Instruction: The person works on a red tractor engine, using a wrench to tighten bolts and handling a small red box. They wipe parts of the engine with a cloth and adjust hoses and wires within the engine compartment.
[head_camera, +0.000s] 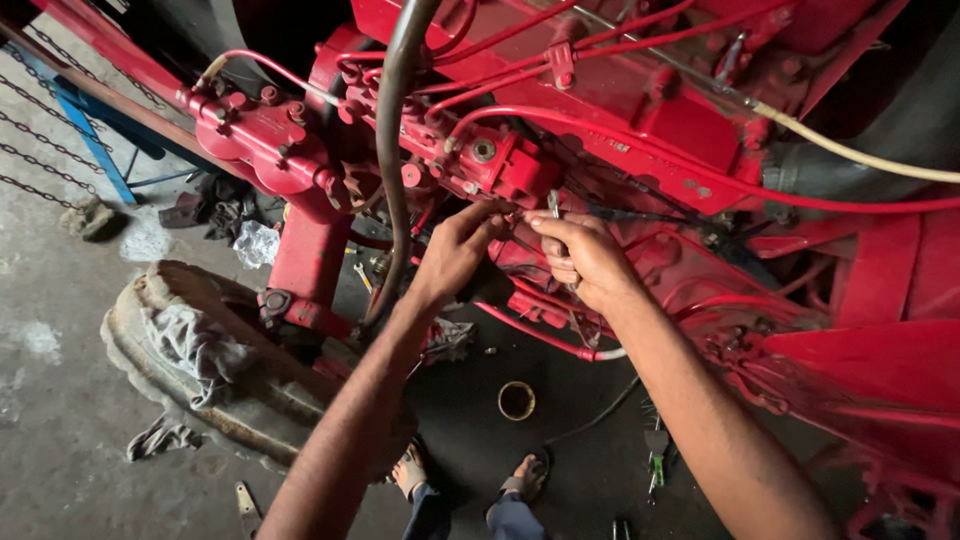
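Your right hand (585, 258) is clenched around a slim metal tool (553, 205), its tip standing up out of the fist toward the underside of the red pump block (500, 160), a grip that looks chosen to steady the tool in the cramped gap. Your left hand (458, 248) reaches in just beside it, fingers pinched at a small fitting under the same block; whether they actually grip anything, you cannot tell. Also present: red pipes (600, 135) above, a dark hose (392, 150) hanging down the front, a small round tin (516, 400) on the floor between your feet, and a rag (195, 345) on the worn tyre (130, 310).
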